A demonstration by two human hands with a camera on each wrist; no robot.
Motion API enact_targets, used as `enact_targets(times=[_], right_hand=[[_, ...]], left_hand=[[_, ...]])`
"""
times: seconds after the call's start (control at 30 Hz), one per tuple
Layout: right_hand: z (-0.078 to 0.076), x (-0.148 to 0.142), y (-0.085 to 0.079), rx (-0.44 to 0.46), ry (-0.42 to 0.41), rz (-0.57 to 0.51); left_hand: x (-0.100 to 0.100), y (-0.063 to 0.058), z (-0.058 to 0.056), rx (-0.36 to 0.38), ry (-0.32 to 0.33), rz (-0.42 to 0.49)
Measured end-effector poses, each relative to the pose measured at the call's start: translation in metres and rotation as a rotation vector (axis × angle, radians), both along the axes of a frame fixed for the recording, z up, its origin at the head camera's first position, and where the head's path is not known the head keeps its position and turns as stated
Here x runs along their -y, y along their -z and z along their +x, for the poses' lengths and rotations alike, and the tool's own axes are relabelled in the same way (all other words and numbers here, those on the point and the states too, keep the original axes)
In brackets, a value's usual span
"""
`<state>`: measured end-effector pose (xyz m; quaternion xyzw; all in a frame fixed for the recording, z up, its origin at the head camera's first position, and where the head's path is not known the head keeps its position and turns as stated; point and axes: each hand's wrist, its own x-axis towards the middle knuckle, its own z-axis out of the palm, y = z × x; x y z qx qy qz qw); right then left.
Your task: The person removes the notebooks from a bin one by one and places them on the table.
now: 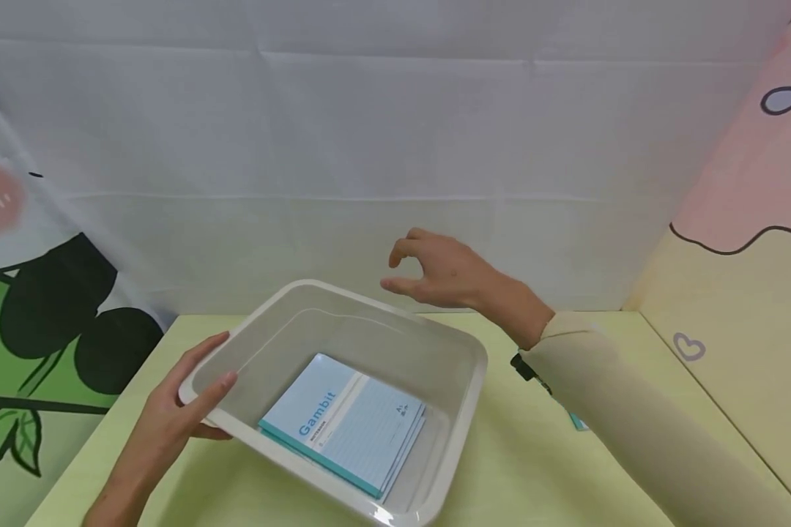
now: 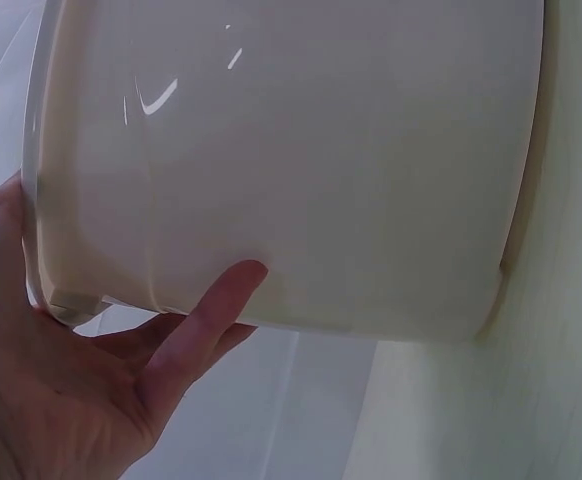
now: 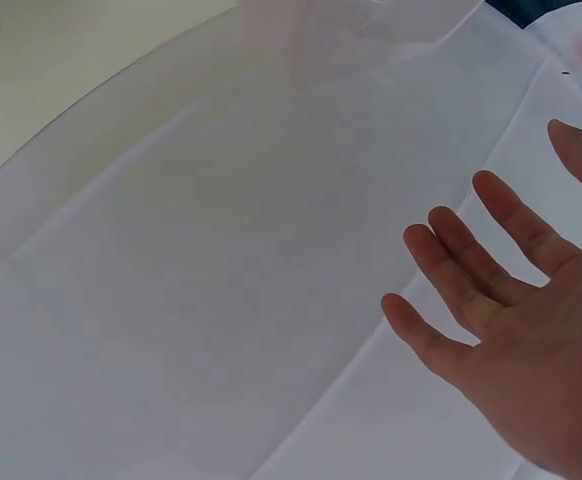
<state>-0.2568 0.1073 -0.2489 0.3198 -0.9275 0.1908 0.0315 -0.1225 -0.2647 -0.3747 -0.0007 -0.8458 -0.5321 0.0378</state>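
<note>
Left hand (image 1: 171,410) is gripping the white bin (image 1: 389,355) by its left corner, thumb curling over the rim. Right hand (image 1: 444,272) is hovering apart, near the far rim, fingers spread and loosely bending. Inside the bin, a stack of light-blue Gambit notebooks (image 1: 349,424) is lying cover up. Beneath, yellow table (image 1: 534,468) is showing; behind, white cloth (image 1: 369,132) is hanging.

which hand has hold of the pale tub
The left hand: it grips the rim of the pale tub at a corner. The right hand holds nothing, hanging in the air apart from the tub.
</note>
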Motion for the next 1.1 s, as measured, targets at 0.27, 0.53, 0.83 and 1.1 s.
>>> enact_targets(times=[0.27,0.53,0.83,1.1], right_hand=[[0.007,0.031,-0.011,0.002,-0.032,0.025],[0.012,0.053,-0.016,0.013,-0.072,0.045],[0.014,0.077,-0.016,0.01,-0.131,0.071],[0.011,0.094,-0.003,0.039,-0.142,0.106]], left_hand=[[0.001,-0.001,0.003,-0.017,0.019,0.033],[-0.006,0.0,0.001,-0.015,0.018,0.035],[-0.001,-0.001,0.004,-0.026,0.025,0.056],[-0.004,0.003,0.004,-0.016,0.015,0.069]])
